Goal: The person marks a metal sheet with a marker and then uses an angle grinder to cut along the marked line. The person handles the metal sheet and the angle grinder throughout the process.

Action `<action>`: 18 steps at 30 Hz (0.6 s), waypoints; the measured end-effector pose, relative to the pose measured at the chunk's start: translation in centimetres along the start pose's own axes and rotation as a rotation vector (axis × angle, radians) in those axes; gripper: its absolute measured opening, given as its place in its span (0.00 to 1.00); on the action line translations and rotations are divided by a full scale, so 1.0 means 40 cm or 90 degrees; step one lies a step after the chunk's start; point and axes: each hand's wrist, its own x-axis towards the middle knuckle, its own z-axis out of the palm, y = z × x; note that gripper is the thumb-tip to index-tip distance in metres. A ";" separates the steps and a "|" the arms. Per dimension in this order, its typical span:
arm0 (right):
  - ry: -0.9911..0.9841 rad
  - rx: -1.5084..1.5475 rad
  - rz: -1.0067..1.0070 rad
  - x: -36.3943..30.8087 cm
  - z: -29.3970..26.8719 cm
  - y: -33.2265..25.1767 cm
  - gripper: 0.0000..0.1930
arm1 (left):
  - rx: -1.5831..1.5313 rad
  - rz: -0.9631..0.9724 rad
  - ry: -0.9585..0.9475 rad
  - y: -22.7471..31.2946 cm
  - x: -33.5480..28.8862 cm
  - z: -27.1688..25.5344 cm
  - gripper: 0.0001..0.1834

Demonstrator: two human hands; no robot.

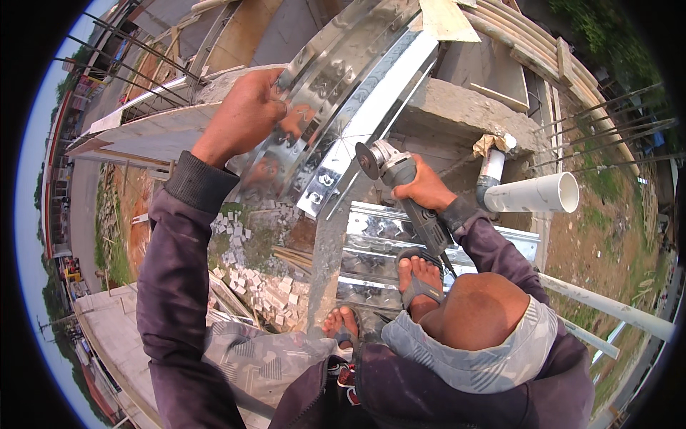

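Note:
My right hand is wrapped round the body of a grey angle grinder. Its thin cutting disc sits close to the cut end of a shiny corrugated metal decking sheet; whether it touches, I cannot tell. At that sheet's left edge, my left hand is closed with its fingers gripping the metal. A second ribbed metal panel lies below, with my sandalled right foot on it. My left foot is on a narrow concrete ledge.
A white plastic pipe with an elbow juts out beside my right arm. Behind it runs a rough concrete beam. Bare rebar sticks out at far right. Broken rubble lies on lower ground at left. Boards rest on the sheet's far end.

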 end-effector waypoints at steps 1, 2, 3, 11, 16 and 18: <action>-0.001 -0.008 0.002 0.000 0.007 0.002 0.47 | 0.000 0.000 -0.006 -0.002 0.002 0.001 0.28; -0.003 -0.016 0.003 0.002 0.013 0.002 0.47 | 0.001 0.000 -0.010 -0.004 0.003 0.001 0.28; -0.007 -0.020 0.002 0.006 0.017 0.005 0.48 | 0.001 0.000 -0.015 -0.005 0.003 0.001 0.28; -0.020 -0.033 0.013 0.014 0.024 0.012 0.49 | 0.083 0.058 0.051 -0.015 0.006 0.018 0.18; -0.024 -0.048 0.012 0.022 0.027 0.021 0.49 | 0.067 0.059 0.047 0.018 -0.008 0.026 0.17; -0.020 -0.049 0.005 0.023 0.025 0.027 0.49 | 0.086 0.005 0.007 0.026 -0.004 0.019 0.26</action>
